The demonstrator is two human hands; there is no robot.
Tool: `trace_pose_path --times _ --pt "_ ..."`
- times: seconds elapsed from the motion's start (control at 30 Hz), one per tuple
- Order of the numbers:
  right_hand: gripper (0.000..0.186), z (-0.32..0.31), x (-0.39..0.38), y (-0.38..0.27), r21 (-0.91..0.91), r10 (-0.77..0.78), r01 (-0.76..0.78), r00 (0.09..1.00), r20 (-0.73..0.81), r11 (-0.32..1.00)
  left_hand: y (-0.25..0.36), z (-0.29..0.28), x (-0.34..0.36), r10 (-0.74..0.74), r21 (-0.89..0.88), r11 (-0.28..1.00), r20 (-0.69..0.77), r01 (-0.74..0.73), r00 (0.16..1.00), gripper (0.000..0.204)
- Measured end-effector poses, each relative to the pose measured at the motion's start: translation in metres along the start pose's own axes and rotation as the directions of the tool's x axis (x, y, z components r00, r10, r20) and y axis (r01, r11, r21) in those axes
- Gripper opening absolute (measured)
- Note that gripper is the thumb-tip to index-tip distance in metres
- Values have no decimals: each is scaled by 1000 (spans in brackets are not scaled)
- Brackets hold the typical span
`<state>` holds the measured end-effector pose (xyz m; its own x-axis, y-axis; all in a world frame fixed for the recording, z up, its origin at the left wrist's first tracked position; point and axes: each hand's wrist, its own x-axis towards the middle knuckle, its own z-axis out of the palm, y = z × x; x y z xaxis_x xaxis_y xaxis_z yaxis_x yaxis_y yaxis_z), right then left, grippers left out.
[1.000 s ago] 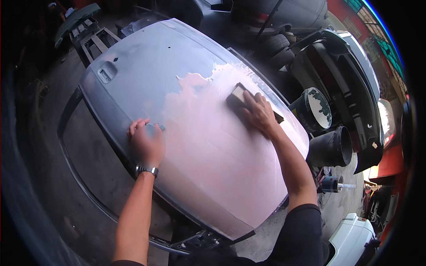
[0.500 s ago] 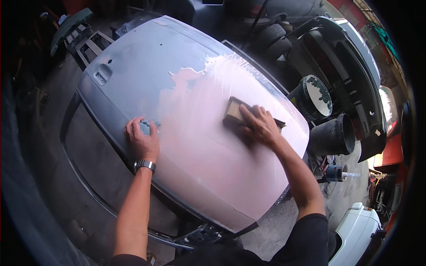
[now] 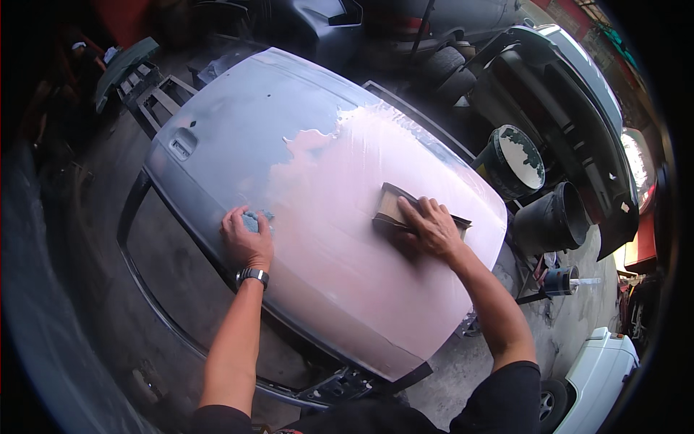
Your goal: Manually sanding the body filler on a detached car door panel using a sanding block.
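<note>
A car door (image 3: 217, 159) lies flat before me, grey toward its handle and coated with pale pink filler (image 3: 325, 239) over the rest. My right hand (image 3: 434, 230) grips a long sanding block (image 3: 391, 207) with dark paper bent up along its edges, and presses it on the pink area. Over the grey near edge, my left hand (image 3: 247, 237) is closed round a crumpled blue rag (image 3: 252, 220), which rests on the panel beside the filler. The block's underside is hidden.
A bucket with white residue (image 3: 520, 160) and a black bucket (image 3: 553, 219) stand right of the door. A small tin (image 3: 559, 281) sits below them. Dark car panels (image 3: 557, 123) lean behind; a white vehicle part (image 3: 596, 383) is at lower right. The window frame (image 3: 155, 311) extends left.
The view has shifted, so the door sits lower and further right in it. My right hand has drawn the sanding block slightly nearer across the filler. My left hand keeps its place on the panel.
</note>
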<state>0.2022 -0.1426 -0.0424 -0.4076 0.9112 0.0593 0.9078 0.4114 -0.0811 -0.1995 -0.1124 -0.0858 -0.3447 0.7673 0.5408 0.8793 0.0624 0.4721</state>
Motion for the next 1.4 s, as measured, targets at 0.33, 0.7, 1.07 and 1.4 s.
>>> trace_pose_path --times 0.33,0.7,1.07,1.4 --pt "61 0 144 54 6 408 -409 910 -77 913 11 7 -11 18 -81 997 35 -15 999 27" --pt "58 -21 63 30 18 294 -294 954 -51 956 14 -6 -3 37 -90 995 11 -36 999 26" --pt "60 -5 55 8 28 248 -247 968 -32 969 -5 -3 -3 8 -80 997 12 -7 1000 27" --pt "51 6 135 89 -19 488 -494 864 -123 869 17 15 -10 39 -178 983 5 -37 999 27"
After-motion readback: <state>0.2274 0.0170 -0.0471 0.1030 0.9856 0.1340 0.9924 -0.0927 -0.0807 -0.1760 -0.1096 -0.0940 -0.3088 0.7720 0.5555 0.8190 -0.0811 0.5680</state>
